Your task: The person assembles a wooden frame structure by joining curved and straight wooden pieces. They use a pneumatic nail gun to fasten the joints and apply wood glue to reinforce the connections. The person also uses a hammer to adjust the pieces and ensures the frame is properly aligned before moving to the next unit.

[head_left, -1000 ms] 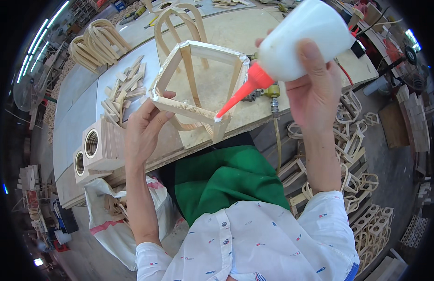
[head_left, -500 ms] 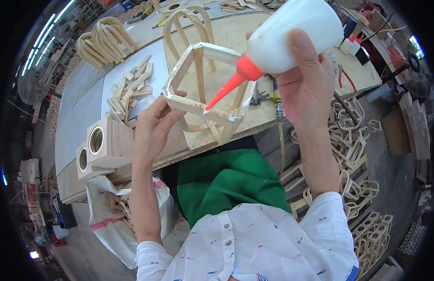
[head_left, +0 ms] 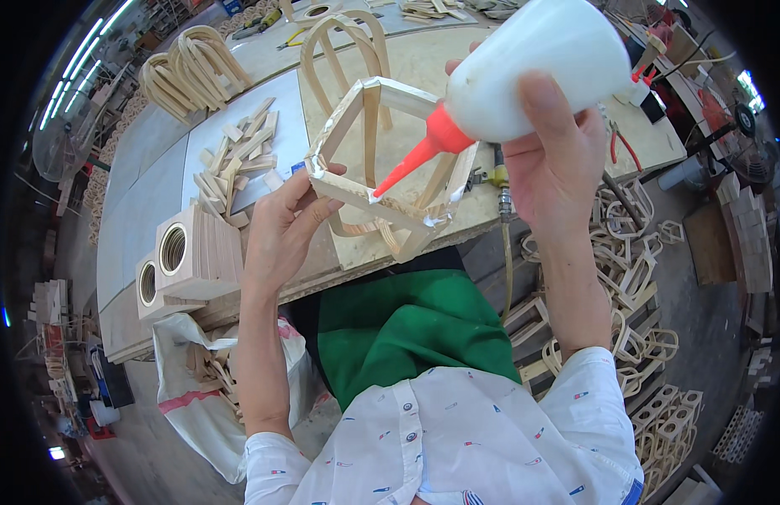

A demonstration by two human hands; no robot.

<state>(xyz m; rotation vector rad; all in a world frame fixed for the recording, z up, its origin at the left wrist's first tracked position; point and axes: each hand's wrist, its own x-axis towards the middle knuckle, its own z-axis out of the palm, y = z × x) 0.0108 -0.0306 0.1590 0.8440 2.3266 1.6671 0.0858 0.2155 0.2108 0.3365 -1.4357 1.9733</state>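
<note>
My right hand point(head_left: 558, 143) is wrapped round a white glue bottle point(head_left: 537, 71) with a red nozzle, tilted downward. The nozzle tip meets the near rim of a light wooden frame point(head_left: 338, 126), a many-sided ring with curved struts below it. White glue point(head_left: 436, 220) lies along parts of that rim, thickest at the near right corner. My left hand point(head_left: 289, 220) pinches the frame at its left corner, thumb and fingers on either side of the wood. The frame is held tilted above the workbench point(head_left: 322, 261).
Bent wooden loops point(head_left: 192, 71) and a heap of small wooden strips point(head_left: 238, 160) lie on the bench. Stacked square blocks with round holes point(head_left: 213, 252) stand at its left edge. Red-handled pliers point(head_left: 625, 147) lie at right; a white sack point(head_left: 188, 412) of offcuts sits below.
The frame and my left hand have shifted slightly right. The bottle has moved a little right with my right hand, its tip staying at the near rim.
</note>
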